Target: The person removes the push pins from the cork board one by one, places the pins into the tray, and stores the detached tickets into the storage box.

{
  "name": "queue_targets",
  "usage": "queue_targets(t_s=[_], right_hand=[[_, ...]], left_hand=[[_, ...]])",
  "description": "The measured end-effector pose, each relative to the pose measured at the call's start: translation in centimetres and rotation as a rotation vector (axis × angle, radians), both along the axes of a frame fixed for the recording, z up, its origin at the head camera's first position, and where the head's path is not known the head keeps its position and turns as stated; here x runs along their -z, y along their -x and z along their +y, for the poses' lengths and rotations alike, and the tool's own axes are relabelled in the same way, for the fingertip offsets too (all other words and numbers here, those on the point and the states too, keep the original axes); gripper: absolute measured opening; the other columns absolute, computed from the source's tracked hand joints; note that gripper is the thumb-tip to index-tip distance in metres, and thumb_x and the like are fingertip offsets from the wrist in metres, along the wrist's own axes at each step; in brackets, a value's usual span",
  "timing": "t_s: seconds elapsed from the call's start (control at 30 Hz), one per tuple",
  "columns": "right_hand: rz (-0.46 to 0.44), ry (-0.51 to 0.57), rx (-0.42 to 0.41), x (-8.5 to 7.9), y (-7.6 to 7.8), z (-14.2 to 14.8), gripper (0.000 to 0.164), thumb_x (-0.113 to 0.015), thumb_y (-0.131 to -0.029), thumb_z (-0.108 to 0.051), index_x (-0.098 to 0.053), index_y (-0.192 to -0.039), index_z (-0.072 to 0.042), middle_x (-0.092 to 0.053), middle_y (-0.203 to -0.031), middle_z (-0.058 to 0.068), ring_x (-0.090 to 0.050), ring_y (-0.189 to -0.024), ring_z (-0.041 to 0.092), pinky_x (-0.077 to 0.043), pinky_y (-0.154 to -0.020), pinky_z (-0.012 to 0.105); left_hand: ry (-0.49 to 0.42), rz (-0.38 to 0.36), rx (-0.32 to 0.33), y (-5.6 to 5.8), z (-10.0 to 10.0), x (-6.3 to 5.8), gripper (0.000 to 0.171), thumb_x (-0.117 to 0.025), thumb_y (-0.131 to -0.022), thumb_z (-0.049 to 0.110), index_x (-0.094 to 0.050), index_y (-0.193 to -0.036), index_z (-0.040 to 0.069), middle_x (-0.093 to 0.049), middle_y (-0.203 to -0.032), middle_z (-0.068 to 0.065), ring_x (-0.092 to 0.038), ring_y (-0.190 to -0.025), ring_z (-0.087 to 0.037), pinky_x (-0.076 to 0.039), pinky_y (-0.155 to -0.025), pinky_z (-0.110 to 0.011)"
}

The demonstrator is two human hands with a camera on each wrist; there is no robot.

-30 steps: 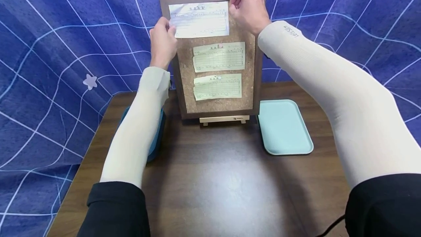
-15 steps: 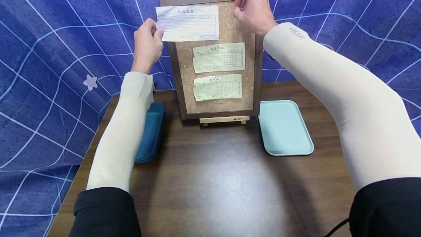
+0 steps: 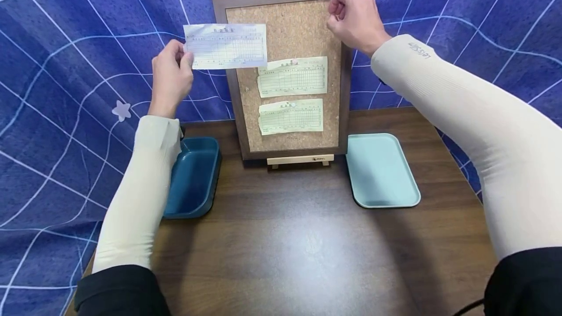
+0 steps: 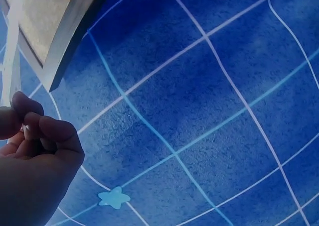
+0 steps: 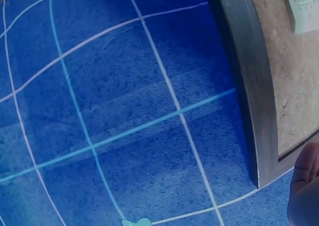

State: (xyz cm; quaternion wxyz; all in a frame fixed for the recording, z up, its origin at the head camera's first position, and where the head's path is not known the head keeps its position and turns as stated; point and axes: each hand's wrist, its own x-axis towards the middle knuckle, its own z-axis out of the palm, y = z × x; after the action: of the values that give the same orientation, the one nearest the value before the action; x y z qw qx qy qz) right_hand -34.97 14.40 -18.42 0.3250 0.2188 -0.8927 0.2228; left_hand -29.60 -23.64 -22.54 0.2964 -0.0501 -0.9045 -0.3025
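Observation:
My left hand [image 3: 171,78] pinches a white printed paper form [image 3: 226,46] by its left edge, between thumb and fingers. The form hangs in front of the upper left of a framed cork board [image 3: 298,28]. In the left wrist view the form [image 4: 12,61] shows edge-on beside the frame's corner. At the board's top right corner is my right hand [image 3: 357,19], fingers curled and fingertips together; I cannot tell whether something small is between them. Two pale green forms, an upper one [image 3: 303,78] and a lower one [image 3: 298,118], stay pinned on the cork.
The board leans on a small wooden easel [image 3: 300,160] on a brown table [image 3: 281,238]. A dark blue bin [image 3: 210,179] stands left, partly behind my left sleeve. To the right lies a light teal tray [image 3: 382,169]. Behind hangs a blue patterned curtain [image 3: 79,87].
My left hand has drawn the white form left and down from the board's top, baring the cork there. My right hand has shifted right, away from the form, fingers still curled.

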Motion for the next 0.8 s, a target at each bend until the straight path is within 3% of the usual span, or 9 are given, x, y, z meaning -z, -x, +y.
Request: queue_targets(t_s=[0.1, 0.57, 0.8], right_hand=[[-0.013, -0.01, 0.009, 0.1, -0.2, 0.3, 0.011, -0.054, -0.08, -0.004, -0.062, -0.086, 0.0, -0.048, -0.082, 0.002, -0.044, -0.078, 0.014, -0.036, -0.075, 0.03], [0.011, -0.046, -0.013, 0.6, -0.8, 2.1, 0.007, -0.052, -0.078, -0.003, -0.058, -0.082, -0.001, -0.051, -0.08, 0.007, -0.045, -0.076, 0.018, -0.036, -0.072, 0.033], [-0.024, -0.051, 0.003, 1.1, -0.6, 3.2, 0.01, -0.054, -0.079, -0.003, -0.061, -0.084, 0.002, -0.055, -0.083, 0.011, -0.045, -0.077, 0.017, -0.036, -0.076, 0.036]], left_hand=[[0.011, -0.005, 0.005, -0.4, -0.2, 0.0, 0.025, -0.042, -0.099, 0.02, -0.057, -0.105, 0.0, -0.058, -0.086, -0.008, -0.046, -0.071, -0.019, -0.033, -0.062, -0.025], [0.02, 0.115, -0.039, -1.9, -2.7, -1.5, 0.021, -0.045, -0.093, 0.018, -0.055, -0.094, 0.0, -0.048, -0.073, 0.006, -0.043, -0.067, -0.012, -0.03, -0.064, -0.02], [-0.025, 0.18, -0.113, -2.5, -5.1, -2.5, 0.017, -0.049, -0.09, 0.017, -0.058, -0.092, 0.003, -0.049, -0.074, 0.011, -0.043, -0.069, -0.001, -0.03, -0.067, -0.018]])
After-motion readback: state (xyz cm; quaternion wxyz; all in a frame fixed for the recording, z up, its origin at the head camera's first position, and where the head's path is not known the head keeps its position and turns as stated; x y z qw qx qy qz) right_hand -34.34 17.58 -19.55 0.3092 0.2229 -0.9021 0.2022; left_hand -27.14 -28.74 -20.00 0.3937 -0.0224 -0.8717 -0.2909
